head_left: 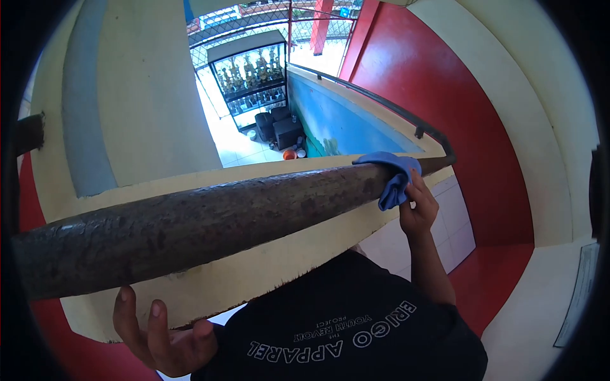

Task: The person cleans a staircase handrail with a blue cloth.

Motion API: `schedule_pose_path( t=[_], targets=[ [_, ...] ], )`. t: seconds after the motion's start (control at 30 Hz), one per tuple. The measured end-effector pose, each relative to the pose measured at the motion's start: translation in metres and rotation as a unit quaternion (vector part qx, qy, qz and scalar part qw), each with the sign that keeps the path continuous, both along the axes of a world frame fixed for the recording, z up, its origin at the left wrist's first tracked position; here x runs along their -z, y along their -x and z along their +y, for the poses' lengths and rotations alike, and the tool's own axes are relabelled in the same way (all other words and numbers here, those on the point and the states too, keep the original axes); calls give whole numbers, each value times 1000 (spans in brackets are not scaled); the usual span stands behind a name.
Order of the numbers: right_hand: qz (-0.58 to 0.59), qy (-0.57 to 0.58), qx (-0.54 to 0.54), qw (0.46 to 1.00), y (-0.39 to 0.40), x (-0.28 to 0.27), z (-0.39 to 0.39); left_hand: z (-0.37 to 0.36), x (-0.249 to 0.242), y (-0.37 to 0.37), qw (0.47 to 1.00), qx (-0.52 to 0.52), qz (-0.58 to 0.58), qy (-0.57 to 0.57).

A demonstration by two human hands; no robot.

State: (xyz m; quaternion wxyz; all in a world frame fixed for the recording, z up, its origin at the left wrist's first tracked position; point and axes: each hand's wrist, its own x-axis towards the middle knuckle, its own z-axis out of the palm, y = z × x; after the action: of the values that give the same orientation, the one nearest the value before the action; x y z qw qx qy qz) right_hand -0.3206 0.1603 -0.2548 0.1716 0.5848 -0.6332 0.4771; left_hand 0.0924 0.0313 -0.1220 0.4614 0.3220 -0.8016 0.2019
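Observation:
A thick brown handrail point(210, 222) with a worn, patchy surface runs across the head view, from the lower left up to the right. Near its far right part, a blue cloth point(395, 171) is draped over the rail, one end hanging in folds on the near side. My right hand point(419, 206) grips that cloth, fingers bent against it at the rail's side. Below the rail at the lower left is my left hand point(165, 336), palm up, with fingers apart and nothing in them. Its fingertips are close under the rail's lower edge.
A cream-coloured low wall point(254, 273) stands beneath the rail. Past it, on a lower level, are a glass cabinet point(249, 79) of trophies, black boxes point(288, 132) and an orange container point(290, 154). Another dark rail point(375, 98) tops the blue wall point(349, 120). A red wall point(438, 95) rises at right.

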Motion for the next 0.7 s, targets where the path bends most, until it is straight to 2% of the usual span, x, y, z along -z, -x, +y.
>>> schedule_pose_path(
  t=[0.13, 0.27, 0.3, 0.4, 0.5, 0.6, 0.7],
  targets=[
    [-176, -4, 32, 984, -14, 1, 2, 3, -6, 4, 1000, -9, 13, -7],
    [-181, -114, 29, 976, -11, -23, -2, 2, -6, 3, 1000, -6, 8, -2],
    [-94, -152, 45, 983, -5, -21, -7, 3, -5, 4, 1000, -4, 14, -3],
    [-2, -109, 40, 993, -12, -21, -17, 4, -5, 10, 1000, -2, 19, -3],
    [62, -61, 43, 995, -23, -21, -30, 4, -6, 11, 1000, -11, -1, 1],
    [108, -2, -47, 993, -42, -35, -46, 6, -5, 10, 1000, -26, 1, -8],
    [127, -10, -68, 989, -52, -51, -49, 6, -5, 8, 999, -32, 14, -21]
  ],
)
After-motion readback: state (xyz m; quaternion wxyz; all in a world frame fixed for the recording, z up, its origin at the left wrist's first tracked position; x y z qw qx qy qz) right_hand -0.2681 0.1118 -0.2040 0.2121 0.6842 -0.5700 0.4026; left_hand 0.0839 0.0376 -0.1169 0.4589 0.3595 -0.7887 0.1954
